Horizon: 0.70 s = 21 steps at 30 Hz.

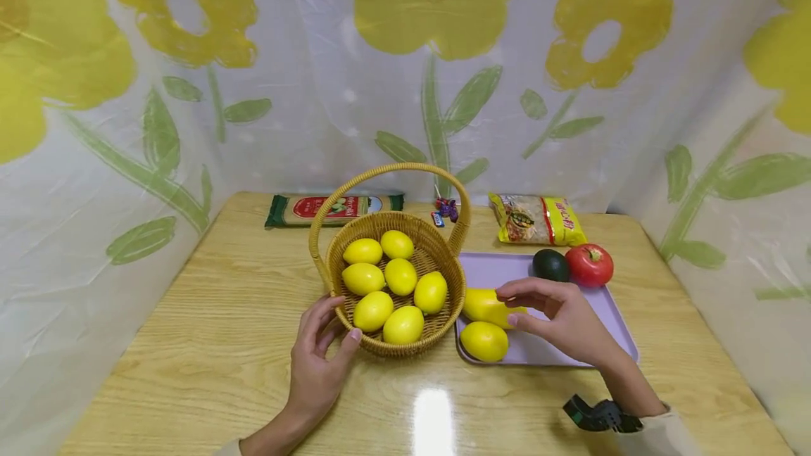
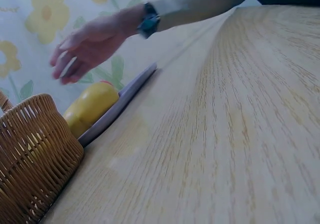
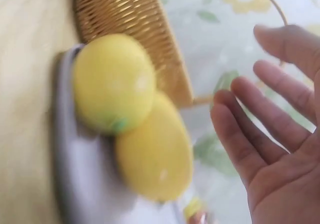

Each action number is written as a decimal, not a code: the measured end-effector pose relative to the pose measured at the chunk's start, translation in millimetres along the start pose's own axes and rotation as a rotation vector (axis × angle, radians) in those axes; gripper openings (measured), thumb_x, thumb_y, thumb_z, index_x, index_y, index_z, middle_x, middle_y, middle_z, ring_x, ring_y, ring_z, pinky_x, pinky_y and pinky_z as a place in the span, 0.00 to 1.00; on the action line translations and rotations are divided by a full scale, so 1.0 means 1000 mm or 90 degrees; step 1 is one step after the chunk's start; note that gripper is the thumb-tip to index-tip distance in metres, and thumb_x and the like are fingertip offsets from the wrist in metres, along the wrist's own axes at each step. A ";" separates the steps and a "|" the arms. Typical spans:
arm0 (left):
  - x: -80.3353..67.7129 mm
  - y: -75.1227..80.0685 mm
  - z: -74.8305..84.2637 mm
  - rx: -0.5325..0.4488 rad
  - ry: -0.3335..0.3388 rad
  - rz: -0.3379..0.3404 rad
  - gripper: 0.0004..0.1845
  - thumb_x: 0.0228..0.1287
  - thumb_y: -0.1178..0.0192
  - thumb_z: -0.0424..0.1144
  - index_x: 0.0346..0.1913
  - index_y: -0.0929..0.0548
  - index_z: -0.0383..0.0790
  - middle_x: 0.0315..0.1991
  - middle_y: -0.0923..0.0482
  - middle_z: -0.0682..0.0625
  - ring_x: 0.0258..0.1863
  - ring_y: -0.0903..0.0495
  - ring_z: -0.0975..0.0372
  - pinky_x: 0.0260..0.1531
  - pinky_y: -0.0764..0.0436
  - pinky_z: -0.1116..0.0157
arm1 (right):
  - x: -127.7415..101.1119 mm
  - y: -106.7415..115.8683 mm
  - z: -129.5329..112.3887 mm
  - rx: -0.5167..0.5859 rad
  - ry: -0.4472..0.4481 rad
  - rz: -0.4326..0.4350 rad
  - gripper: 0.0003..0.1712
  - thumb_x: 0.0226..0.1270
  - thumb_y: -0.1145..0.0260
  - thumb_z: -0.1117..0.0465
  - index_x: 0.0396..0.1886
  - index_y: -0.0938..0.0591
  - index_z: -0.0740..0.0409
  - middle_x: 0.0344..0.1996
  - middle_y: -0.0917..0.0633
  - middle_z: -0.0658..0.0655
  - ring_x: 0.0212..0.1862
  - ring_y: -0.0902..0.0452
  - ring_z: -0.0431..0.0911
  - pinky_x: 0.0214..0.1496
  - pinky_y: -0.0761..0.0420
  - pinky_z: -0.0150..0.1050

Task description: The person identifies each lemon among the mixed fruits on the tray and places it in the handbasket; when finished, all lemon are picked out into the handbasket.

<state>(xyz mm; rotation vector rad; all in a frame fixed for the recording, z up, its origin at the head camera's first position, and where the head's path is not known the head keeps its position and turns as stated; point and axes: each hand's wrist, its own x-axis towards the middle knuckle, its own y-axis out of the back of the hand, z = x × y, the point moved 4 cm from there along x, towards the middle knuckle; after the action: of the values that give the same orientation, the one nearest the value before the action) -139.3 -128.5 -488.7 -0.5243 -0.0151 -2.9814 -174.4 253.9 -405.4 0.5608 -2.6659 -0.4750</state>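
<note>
Several yellow lemons (image 1: 372, 311) lie in a round wicker basket (image 1: 399, 350) with a tall arched handle. My left hand (image 1: 318, 364) holds the basket's near left rim, fingertips and thumb at the edge. Above the lilac tray (image 1: 557, 350) hovers my right hand (image 1: 560, 317), its fingers loosely bent and holding nothing. Beneath it lies an oblong yellow fruit (image 1: 484, 307), partly covered by the fingers. Nearer the front, another lemon (image 1: 484, 341) rests on the tray. In the right wrist view, the right hand (image 3: 280, 154) is apart from both fruits.
A dark green avocado (image 1: 550, 265) and a red round fruit (image 1: 589, 265) sit at the tray's far right. Along the back lie a long green-ended packet (image 1: 291, 210), small wrapped sweets (image 1: 446, 210) and a yellow-printed bag (image 1: 538, 219). Flowered curtains surround the wooden table (image 1: 222, 343).
</note>
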 end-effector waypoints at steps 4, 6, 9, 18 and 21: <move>0.000 0.001 0.000 0.004 0.002 0.003 0.30 0.70 0.32 0.22 0.74 0.26 0.27 0.75 0.33 0.43 0.75 0.28 0.43 0.72 0.19 0.71 | -0.032 0.007 0.008 0.039 -0.020 -0.002 0.21 0.70 0.29 0.79 0.61 0.14 0.67 0.58 0.10 0.65 0.59 0.11 0.51 0.65 0.10 0.38; 0.000 0.001 0.000 0.004 0.004 0.002 0.30 0.71 0.33 0.22 0.74 0.26 0.27 0.75 0.33 0.42 0.75 0.28 0.44 0.72 0.19 0.71 | -0.045 0.008 0.013 0.045 -0.021 -0.006 0.21 0.71 0.30 0.80 0.62 0.14 0.68 0.58 0.11 0.67 0.60 0.11 0.50 0.66 0.10 0.38; -0.001 0.002 0.000 0.002 0.004 0.003 0.30 0.71 0.33 0.21 0.74 0.26 0.26 0.75 0.33 0.39 0.75 0.28 0.44 0.72 0.19 0.71 | -0.056 0.006 0.019 0.057 -0.018 -0.012 0.23 0.71 0.31 0.81 0.64 0.15 0.69 0.60 0.13 0.72 0.62 0.12 0.51 0.69 0.12 0.37; 0.001 0.000 0.001 0.004 0.001 0.005 0.30 0.70 0.33 0.21 0.73 0.26 0.26 0.74 0.32 0.43 0.74 0.27 0.44 0.71 0.18 0.69 | -0.051 -0.017 0.027 0.023 -0.036 -0.009 0.25 0.70 0.25 0.74 0.66 0.14 0.64 0.62 0.11 0.66 0.65 0.14 0.47 0.72 0.15 0.35; 0.001 0.000 0.001 0.005 0.002 0.005 0.30 0.70 0.33 0.21 0.73 0.25 0.28 0.75 0.33 0.40 0.74 0.27 0.44 0.70 0.18 0.71 | -0.048 -0.029 0.030 -0.029 -0.057 0.001 0.27 0.70 0.21 0.67 0.68 0.13 0.55 0.64 0.10 0.56 0.67 0.16 0.40 0.72 0.17 0.32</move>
<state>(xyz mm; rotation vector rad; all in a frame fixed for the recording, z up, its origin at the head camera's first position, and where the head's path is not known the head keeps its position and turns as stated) -139.4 -128.5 -487.3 -0.5167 -0.0236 -2.9733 -137.5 257.4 -456.6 0.5363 -2.7325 -0.5725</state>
